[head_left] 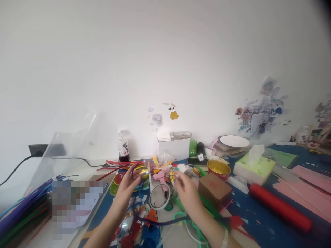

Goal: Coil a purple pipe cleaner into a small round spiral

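Note:
My left hand (129, 182) is raised over the cluttered table, its fingers curled round a dark purple pipe cleaner (157, 223). From there the pipe cleaner hangs down in a wide curve and runs right, toward my right forearm. My right hand (186, 189) has its fingers bent in, with the tips beside a small yellow banded item (172, 175); what they hold, if anything, is too small to make out. Between the hands lie a white ring-shaped roll (160, 197) and a pink glue gun (160, 177).
A brown box (215, 189), a red-and-gold tin (218, 169) and a tissue pack (254, 165) stand on the right, near a red roll (280, 207). A bottle (123, 146) stands by the wall. Bundled pipe cleaners (26, 206) lie at the far left.

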`<action>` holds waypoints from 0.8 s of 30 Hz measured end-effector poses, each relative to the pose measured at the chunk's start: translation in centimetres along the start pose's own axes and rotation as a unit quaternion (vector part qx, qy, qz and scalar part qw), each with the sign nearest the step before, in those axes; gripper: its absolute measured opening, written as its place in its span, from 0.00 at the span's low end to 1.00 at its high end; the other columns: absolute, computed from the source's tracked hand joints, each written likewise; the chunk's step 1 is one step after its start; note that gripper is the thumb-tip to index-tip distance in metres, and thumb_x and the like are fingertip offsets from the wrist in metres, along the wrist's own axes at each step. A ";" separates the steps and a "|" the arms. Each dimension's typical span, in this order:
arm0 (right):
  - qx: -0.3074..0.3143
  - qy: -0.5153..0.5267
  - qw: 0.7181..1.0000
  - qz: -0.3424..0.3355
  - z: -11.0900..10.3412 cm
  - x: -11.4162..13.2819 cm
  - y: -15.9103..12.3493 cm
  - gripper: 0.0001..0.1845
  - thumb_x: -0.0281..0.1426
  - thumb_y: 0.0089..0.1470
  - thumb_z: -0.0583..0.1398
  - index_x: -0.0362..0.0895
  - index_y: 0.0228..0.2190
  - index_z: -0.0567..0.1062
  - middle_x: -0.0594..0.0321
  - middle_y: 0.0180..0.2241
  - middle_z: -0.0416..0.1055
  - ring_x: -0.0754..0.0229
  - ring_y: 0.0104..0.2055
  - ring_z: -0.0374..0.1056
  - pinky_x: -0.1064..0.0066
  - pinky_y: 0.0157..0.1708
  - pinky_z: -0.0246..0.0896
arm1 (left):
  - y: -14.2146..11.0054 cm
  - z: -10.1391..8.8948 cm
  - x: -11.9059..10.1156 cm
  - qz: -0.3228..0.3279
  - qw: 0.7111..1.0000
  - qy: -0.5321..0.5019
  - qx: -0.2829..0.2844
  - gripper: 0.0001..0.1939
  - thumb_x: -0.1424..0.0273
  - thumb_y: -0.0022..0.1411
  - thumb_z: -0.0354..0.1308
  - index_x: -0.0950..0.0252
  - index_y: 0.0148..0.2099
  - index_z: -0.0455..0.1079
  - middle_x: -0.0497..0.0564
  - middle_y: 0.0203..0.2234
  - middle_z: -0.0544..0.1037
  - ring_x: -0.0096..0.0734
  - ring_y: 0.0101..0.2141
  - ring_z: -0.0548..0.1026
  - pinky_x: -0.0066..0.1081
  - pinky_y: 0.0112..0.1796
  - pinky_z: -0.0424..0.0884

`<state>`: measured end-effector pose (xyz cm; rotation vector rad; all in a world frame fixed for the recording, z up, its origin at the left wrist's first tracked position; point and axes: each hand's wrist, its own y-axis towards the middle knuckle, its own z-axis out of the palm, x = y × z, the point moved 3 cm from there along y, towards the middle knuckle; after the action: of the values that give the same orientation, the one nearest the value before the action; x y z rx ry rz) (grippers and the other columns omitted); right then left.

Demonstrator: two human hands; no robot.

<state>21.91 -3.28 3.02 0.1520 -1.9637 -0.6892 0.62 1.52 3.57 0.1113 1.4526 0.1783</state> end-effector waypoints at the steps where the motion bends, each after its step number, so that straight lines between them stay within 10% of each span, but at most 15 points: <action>1: -0.017 0.041 0.999 0.026 -0.2 -0.3 0.2 0.18 0.32 0.51 0.52 0.44 0.44 0.71 0.55 0.36 0.72 0.53 0.37 0.69 0.63 0.36 0.65 | -0.1 0.1 -0.1 0.000 1.000 -0.001 -0.002 0.34 0.62 0.49 0.62 0.54 0.58 0.55 0.54 0.49 0.71 0.41 0.49 0.69 0.30 0.41 0.67; 5: -0.059 0.242 0.960 0.129 -0.6 -0.9 0.7 0.19 0.35 0.47 0.57 0.44 0.42 0.71 0.63 0.26 0.68 0.61 0.23 0.66 0.68 0.23 0.66 | -0.4 0.7 -0.1 -0.005 1.000 0.027 -0.002 0.35 0.62 0.49 0.62 0.56 0.58 0.55 0.55 0.46 0.73 0.42 0.47 0.70 0.33 0.43 0.67; 14: -0.194 0.456 0.853 0.165 -1.9 -2.0 1.2 0.17 0.35 0.43 0.63 0.45 0.37 0.67 0.65 0.31 0.67 0.63 0.32 0.68 0.68 0.38 0.67 | -1.0 1.7 1.1 0.022 0.987 0.089 0.132 0.21 0.57 0.57 0.52 0.61 0.49 0.68 0.55 0.39 0.77 0.43 0.42 0.73 0.40 0.45 0.66; 24: -0.166 0.502 0.832 0.168 -1.4 -1.8 1.5 0.16 0.36 0.39 0.66 0.43 0.27 0.66 0.69 0.25 0.65 0.67 0.28 0.66 0.73 0.33 0.66 | -2.6 3.7 2.7 0.229 0.826 0.430 0.284 0.13 0.65 0.53 0.56 0.57 0.43 0.74 0.54 0.39 0.77 0.42 0.41 0.73 0.37 0.42 0.68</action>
<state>24.24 -1.92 2.90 -0.0507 -0.8058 -0.5340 4.75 -0.42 0.91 0.9837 2.3372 0.1872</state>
